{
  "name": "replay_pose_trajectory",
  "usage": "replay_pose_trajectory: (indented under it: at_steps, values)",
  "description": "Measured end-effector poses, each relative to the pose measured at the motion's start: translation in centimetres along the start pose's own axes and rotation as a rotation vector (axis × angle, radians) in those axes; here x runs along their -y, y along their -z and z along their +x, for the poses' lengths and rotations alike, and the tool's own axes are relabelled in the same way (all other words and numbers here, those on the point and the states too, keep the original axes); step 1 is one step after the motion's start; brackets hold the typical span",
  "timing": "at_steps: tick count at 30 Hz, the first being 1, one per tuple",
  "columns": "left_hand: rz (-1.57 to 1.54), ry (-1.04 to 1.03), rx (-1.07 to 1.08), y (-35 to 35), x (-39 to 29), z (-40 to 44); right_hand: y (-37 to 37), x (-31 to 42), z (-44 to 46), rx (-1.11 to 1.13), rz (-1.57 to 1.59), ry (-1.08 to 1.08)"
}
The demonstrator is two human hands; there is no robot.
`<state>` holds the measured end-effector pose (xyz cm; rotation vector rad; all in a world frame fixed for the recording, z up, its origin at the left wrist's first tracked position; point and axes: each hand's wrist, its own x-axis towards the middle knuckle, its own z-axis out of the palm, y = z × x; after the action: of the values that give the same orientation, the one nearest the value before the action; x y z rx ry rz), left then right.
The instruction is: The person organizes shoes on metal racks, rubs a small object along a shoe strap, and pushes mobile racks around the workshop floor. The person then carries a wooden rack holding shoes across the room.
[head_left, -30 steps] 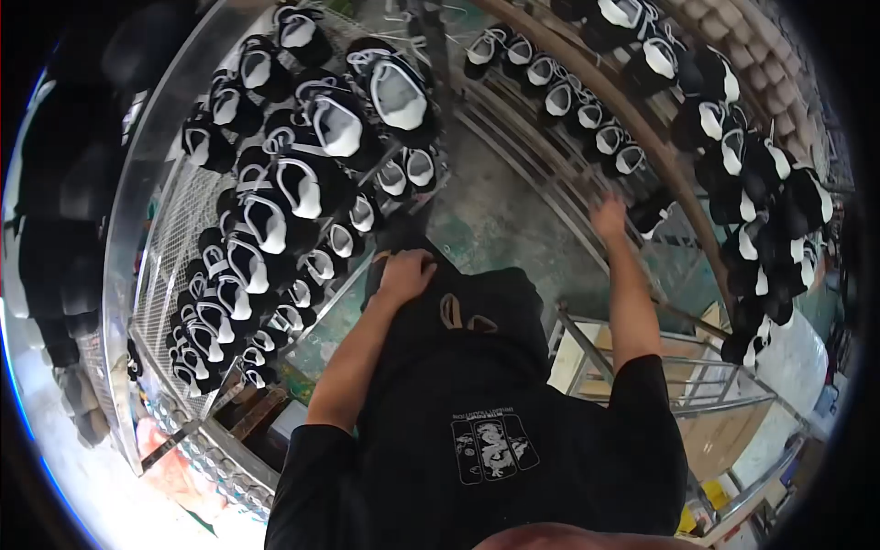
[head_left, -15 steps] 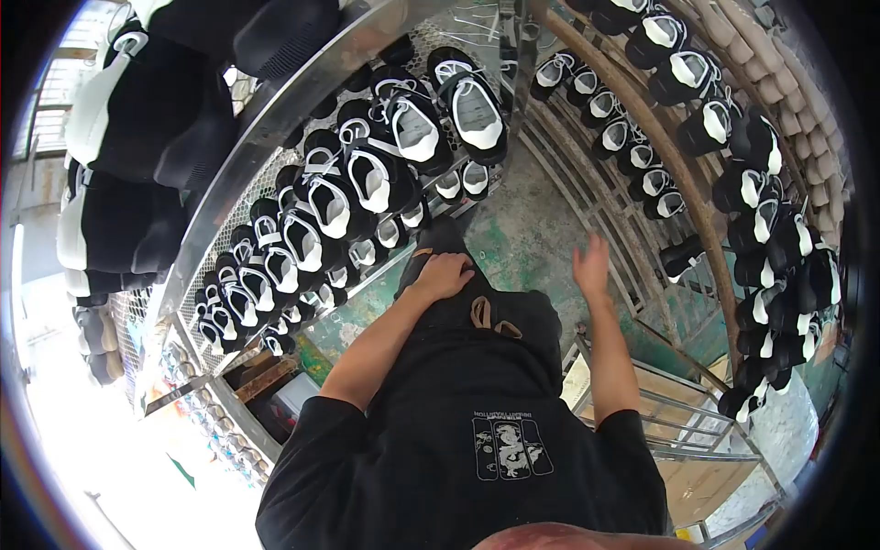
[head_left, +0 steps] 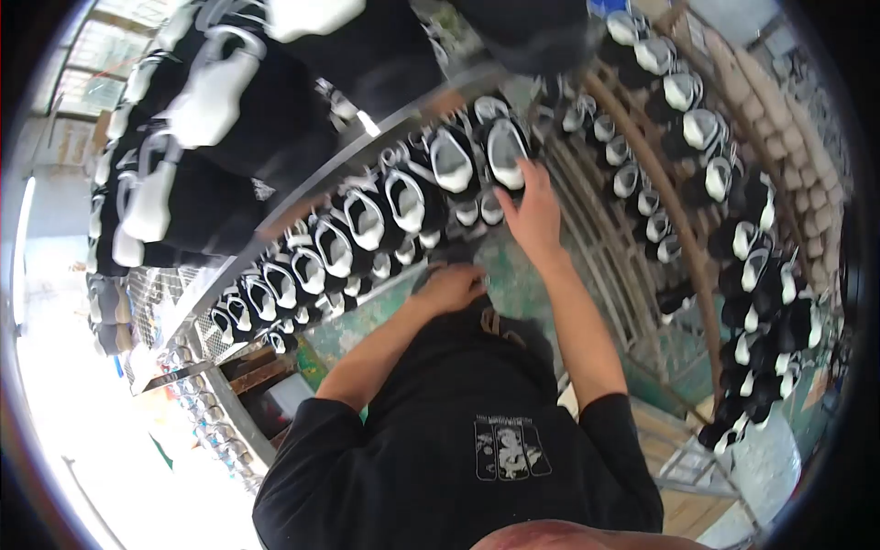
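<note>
- Right hand [head_left: 534, 215]: thumb and fingers spread apart at the heel of the end shoe [head_left: 505, 147]; contact is too blurred to tell, and nothing is clamped.
- The end shoe, black with a pale lining, closes its row; it looks light, soft in the upper, stiffer in the sole, neither slippery nor fragile. The heel collar seems the best hold.
- Left hand [head_left: 451, 288]: below the end shoe, fingers curled over the dark trousers [head_left: 449, 344]; whether they pinch cloth, I cannot tell.
- Neighbouring shoe [head_left: 451, 161]: just left of the end shoe.
- Wooden pole [head_left: 694, 240]: well to its right.
</note>
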<state>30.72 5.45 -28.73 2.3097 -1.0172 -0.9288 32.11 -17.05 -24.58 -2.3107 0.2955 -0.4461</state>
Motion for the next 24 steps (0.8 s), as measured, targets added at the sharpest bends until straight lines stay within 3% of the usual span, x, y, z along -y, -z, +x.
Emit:
replay_pose_trajectory:
  at_steps: [2,5,9,11,12,14,16,18,19,20,22,24]
  values:
    - [0.025,-0.025,-0.041,-0.3,0.2,-0.4,1.3,1.5,0.6,-0.079,0.012,0.050]
    - [-0.105,-0.177,-0.131,6.6,-6.0,-3.2,5.6,6.1,0.5,-0.126,-0.063,0.114]
    - [-0.111,-0.304,-0.293,16.0,-12.7,-6.4,14.8,14.5,2.7,-0.389,0.086,0.518]
    - [-0.137,-0.555,-0.513,20.0,-15.0,-8.3,17.5,16.9,4.9,-0.503,0.106,0.581]
    - [-0.142,-0.560,-0.510,21.3,-15.5,-9.3,18.6,18.3,6.4,-0.494,0.058,0.549]
    - [-0.113,-0.891,-0.726,24.1,-16.0,-11.5,19.6,20.4,8.0,-0.392,0.166,0.388]
    - [-0.039,-0.978,-0.844,26.5,-16.2,-14.6,20.1,21.6,9.5,-0.408,0.071,0.439]
    - [0.001,-1.130,-1.168,26.4,-14.4,-15.9,20.2,21.4,10.1,-0.393,-0.027,0.471]
    - [0.037,-1.141,-1.406,26.3,-14.2,-15.8,20.0,20.8,9.9,-0.363,0.086,0.411]
    - [0.085,-1.135,-1.644,26.2,-13.9,-16.1,19.6,20.5,9.6,-0.324,0.203,0.347]
    - [0.320,-1.003,-1.971,27.7,-11.5,-17.5,20.0,21.2,9.4,-0.312,0.108,0.309]
    - [0.401,-0.217,-1.937,27.6,-10.6,-21.5,19.7,20.6,9.3,-0.345,0.129,0.298]
